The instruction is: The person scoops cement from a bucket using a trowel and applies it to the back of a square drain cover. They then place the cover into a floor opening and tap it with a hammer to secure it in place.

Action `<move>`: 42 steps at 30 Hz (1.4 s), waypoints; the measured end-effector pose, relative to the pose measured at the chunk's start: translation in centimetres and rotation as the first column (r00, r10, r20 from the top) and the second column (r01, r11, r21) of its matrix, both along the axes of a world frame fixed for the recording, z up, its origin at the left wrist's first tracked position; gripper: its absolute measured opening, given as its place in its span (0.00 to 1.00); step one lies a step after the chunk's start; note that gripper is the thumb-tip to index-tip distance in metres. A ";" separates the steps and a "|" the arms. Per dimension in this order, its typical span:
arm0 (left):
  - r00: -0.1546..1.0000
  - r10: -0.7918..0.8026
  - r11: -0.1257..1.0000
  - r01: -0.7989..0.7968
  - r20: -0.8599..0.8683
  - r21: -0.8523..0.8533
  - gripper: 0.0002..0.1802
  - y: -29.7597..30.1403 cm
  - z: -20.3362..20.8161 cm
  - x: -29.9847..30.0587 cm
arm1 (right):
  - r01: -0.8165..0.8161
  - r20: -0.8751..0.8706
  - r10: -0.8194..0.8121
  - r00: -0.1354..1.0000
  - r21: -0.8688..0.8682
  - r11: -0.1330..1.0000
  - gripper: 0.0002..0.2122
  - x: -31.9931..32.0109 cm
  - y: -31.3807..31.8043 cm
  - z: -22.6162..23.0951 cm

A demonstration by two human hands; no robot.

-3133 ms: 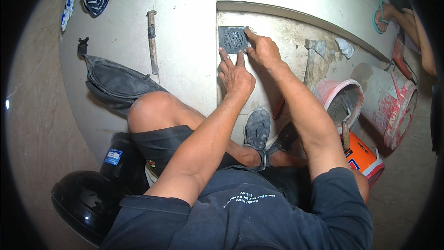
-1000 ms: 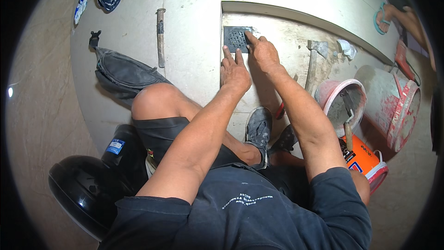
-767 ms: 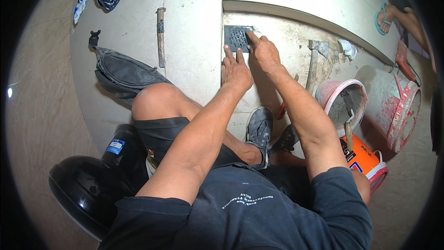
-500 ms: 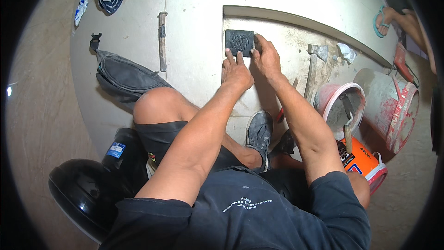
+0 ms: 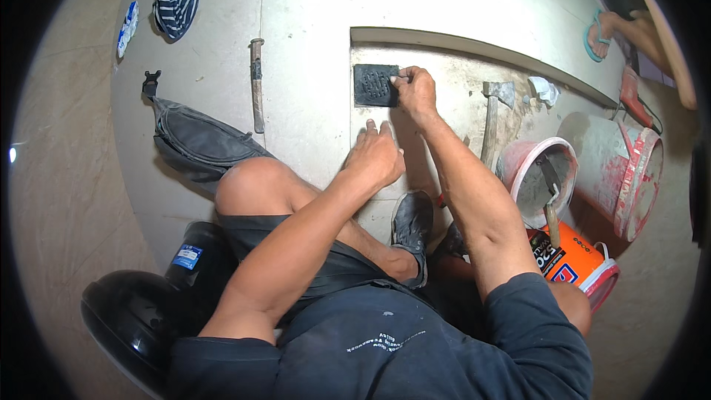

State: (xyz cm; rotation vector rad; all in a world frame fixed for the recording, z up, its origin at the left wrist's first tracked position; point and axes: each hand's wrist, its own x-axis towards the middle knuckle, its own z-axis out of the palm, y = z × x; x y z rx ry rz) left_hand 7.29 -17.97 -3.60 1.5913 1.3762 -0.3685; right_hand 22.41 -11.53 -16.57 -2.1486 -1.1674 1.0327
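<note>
A black square drain grate (image 5: 374, 87) with a patterned middle lies in the left part of a recess in the tiled floor. At its right edge is my right hand (image 5: 416, 92), its thumb and fingers closed on the rim. My left hand (image 5: 376, 152) is just below the grate, apart from it, over the pale tile. Its fingers are stretched out and it holds nothing. To the right of my right hand lies a hatchet (image 5: 491, 115), its blade away from me.
At the right stand a cement-stained bucket (image 5: 511, 167) with a trowel (image 5: 552, 215), a larger bucket (image 5: 629, 155) lying tipped, and an orange pail (image 5: 574, 252). A hammer-like tool (image 5: 257, 85) and black waist bag (image 5: 207, 133) lie left. Another person's sandalled foot (image 5: 598, 37) is far right.
My left hand has drawn back off the grate toward me. My right hand stays at the grate's right edge, its fingers now farther over the rim. The whole view has shifted slightly.
</note>
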 end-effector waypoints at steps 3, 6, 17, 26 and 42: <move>0.987 0.106 0.991 -0.094 0.124 -0.097 0.33 1.8 3.0 -1.7 | -0.016 -0.001 0.016 1.000 -0.037 0.999 0.11 0.3 0.3 0.2; 0.948 0.298 0.941 -0.272 0.114 -0.201 0.33 1.8 2.3 -2.4 | -0.026 -0.030 0.026 0.999 -0.019 0.999 0.10 0.0 0.9 1.0; 0.400 0.914 0.250 -0.684 -0.067 -0.685 0.35 -0.2 -2.0 0.3 | -0.017 -0.128 0.007 0.992 -0.074 0.997 0.07 -0.3 1.8 2.9; -0.230 0.969 -0.197 -0.507 -0.089 -0.839 0.42 1.0 -3.9 1.7 | -0.144 0.084 0.119 0.989 0.450 0.881 0.03 -0.6 -3.1 10.3; -0.299 0.954 0.036 0.095 0.006 -0.995 0.51 3.6 -0.2 2.7 | -0.410 0.372 0.226 0.900 0.550 0.727 0.15 -0.6 -12.7 16.2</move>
